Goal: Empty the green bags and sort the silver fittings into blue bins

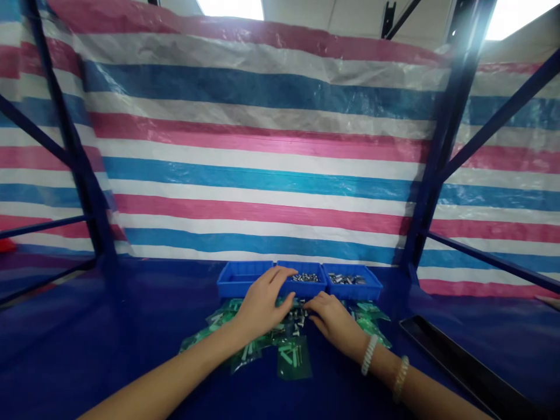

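My left hand (pixel 265 298) is open, thumb and fingers apart, reaching over the front edge of the middle blue bin (pixel 308 289), which holds small metal parts (pixel 306 277). Its thumb hangs above a loose pile of screws (pixel 299 318) on the blue table. At the right side of that pile, my right hand (pixel 335 322) has its fingers bent and drawn together at the screws. What its fingertips hold is too small to make out. Clear green-tinted bags (pixel 294 359) with pale plugs and screws lie around the pile, partly under both hands.
A blue bin (pixel 245 287) stands left of the middle one, and another blue bin (pixel 356 290) with metal pieces stands to its right. A long black flat object (pixel 464 364) lies at the right. Blue metal posts (pixel 431 181) and a striped sheet (pixel 271 175) bound the table (pixel 161 303).
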A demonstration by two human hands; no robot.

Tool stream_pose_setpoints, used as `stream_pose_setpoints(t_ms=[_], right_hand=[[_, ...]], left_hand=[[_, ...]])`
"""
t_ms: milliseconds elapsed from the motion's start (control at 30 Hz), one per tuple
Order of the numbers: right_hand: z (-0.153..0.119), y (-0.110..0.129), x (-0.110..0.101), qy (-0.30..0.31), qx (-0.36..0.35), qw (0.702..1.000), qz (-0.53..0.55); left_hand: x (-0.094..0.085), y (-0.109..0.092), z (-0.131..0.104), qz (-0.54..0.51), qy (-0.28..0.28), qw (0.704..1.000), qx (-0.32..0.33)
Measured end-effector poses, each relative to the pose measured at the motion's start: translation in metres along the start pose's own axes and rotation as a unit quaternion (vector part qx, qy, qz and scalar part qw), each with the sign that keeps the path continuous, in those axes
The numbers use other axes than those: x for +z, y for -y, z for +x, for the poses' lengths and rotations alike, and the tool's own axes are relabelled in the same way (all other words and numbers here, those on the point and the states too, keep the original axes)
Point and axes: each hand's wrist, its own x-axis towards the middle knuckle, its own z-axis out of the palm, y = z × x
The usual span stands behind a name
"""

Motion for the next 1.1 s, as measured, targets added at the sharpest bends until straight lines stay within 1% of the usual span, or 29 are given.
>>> stream_pose_setpoints(t_ms=[100, 167, 267, 333, 433, 533, 600, 667, 800, 867, 933, 1000, 1067, 1100], right_hand=[[0.001, -0.002, -0.003, -0.022, 0.007, 0.999, 0.037], [-0.001, -0.001, -0.009, -0.057, 0.009, 0.993, 0.103], [-0.005, 0.006, -0.024, -0.11, 0.007, 0.964, 0.242], [-0.009, 0.013, -0.032, -0.126, 0.007, 0.945, 0.303], [-0.012, 0.021, -0.037, -0.133, 0.016, 0.933, 0.334], [-0.013, 0.027, -0.035, -0.121, 0.029, 0.936, 0.329], [-0.014, 0.029, -0.032, -0.116, 0.042, 0.935, 0.333], [-0.015, 0.031, -0.03, -0.114, 0.055, 0.93, 0.346], [-0.017, 0.036, -0.029, -0.096, 0.056, 0.925, 0.364], [-0.017, 0.037, -0.029, -0.085, 0.059, 0.924, 0.369], [-0.017, 0.036, -0.028, -0.089, 0.068, 0.919, 0.378], [-0.015, 0.031, -0.027, -0.107, 0.076, 0.911, 0.39], [-0.012, 0.023, -0.027, -0.136, 0.089, 0.907, 0.388], [-0.011, 0.018, -0.028, -0.149, 0.101, 0.91, 0.373]], left_hand=[[0.002, -0.01, -0.006, -0.041, 0.002, 0.999, -0.014], [0.004, -0.014, -0.009, -0.078, -0.005, 0.996, -0.039], [0.01, -0.021, -0.014, -0.155, -0.002, 0.983, -0.095], [0.014, -0.027, -0.017, -0.219, 0.01, 0.967, -0.13], [0.018, -0.038, -0.021, -0.298, 0.017, 0.94, -0.164], [0.018, -0.047, -0.022, -0.342, 0.005, 0.919, -0.196], [0.016, -0.052, -0.022, -0.356, -0.01, 0.91, -0.212], [0.015, -0.055, -0.021, -0.357, -0.021, 0.908, -0.217], [0.014, -0.058, -0.021, -0.333, -0.038, 0.919, -0.205], [0.012, -0.059, -0.021, -0.308, -0.046, 0.931, -0.189], [0.011, -0.059, -0.019, -0.273, -0.059, 0.946, -0.163], [0.009, -0.056, -0.011, -0.229, -0.074, 0.963, -0.12], [0.01, -0.048, 0.007, -0.183, -0.09, 0.976, -0.069], [0.012, -0.041, 0.018, -0.16, -0.097, 0.981, -0.044]])
